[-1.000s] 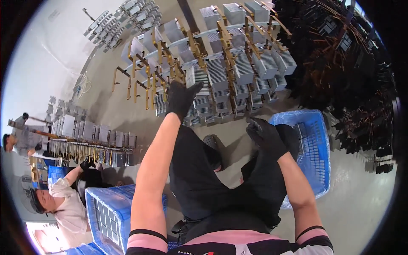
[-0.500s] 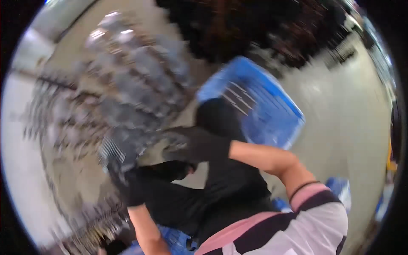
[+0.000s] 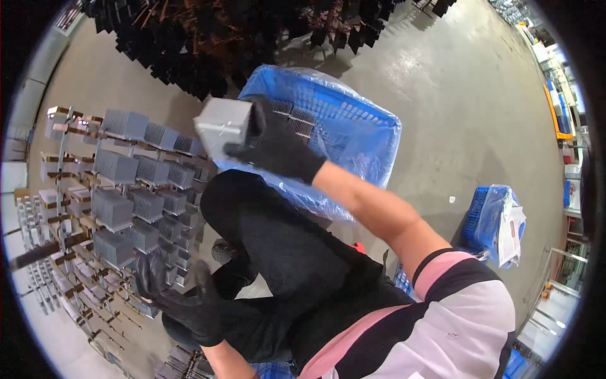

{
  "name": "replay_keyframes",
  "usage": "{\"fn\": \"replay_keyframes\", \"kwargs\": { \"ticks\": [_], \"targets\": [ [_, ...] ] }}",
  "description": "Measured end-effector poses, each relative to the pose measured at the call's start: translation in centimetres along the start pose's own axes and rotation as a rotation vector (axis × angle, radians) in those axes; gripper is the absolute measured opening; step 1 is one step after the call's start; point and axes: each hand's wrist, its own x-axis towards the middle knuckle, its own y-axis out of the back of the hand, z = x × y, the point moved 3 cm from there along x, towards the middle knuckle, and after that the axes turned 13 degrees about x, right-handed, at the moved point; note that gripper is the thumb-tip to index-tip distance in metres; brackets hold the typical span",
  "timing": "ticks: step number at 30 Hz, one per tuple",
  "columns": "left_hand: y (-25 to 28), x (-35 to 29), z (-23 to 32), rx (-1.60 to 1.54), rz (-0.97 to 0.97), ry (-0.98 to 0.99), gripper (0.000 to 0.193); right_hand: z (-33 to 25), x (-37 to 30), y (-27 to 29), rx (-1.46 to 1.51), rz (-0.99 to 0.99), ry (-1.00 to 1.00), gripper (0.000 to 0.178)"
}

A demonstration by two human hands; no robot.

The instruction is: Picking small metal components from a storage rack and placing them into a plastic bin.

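Observation:
My right hand [image 3: 278,136], in a black glove, grips a silver-grey finned heat sink [image 3: 221,123] by its side, its smooth faces showing. It hangs over the near left edge of a blue crate [image 3: 372,114] lined with clear plastic. Several finned heat sinks [image 3: 297,117] lie inside that crate, partly covered by my hand. My left hand [image 3: 183,294], gloved as well, is open with its fingers apart and nothing visible in it. It is close to the lower part of a rack [image 3: 63,227] hung with rows of grey heat sinks [image 3: 113,208].
Dark, dense hanging parts [image 3: 189,44] fill the far side beyond the crate. A smaller blue crate [image 3: 476,218] with plastic and paper stands on the floor [image 3: 442,126] at the right. My bent knees lie between the rack and the lined crate.
A heat sink that was at my left hand by the rack is now apparently in my right hand at the crate. My left hand has opened. The view has shifted and become sharper.

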Motion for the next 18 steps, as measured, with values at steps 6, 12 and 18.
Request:
{"fn": "replay_keyframes", "kwargs": {
  "ticks": [6,12,18],
  "targets": [
    [-3.4,-6.6,-6.9,0.034,-0.117,0.303,0.046,15.4,-2.8,3.5,-0.81,-0.208,-0.227,0.056],
    [-4.7,-9.2,-9.2,0.016,-0.131,0.414,0.045,27.3,-7.1,2.4,-0.858,-0.359,-0.219,0.05],
    [-5.0,-9.1,-8.1,0.088,-0.181,0.253,0.041,29.9,-6.5,-0.4,-0.93,-0.304,-0.331,0.046]
  ]
}}
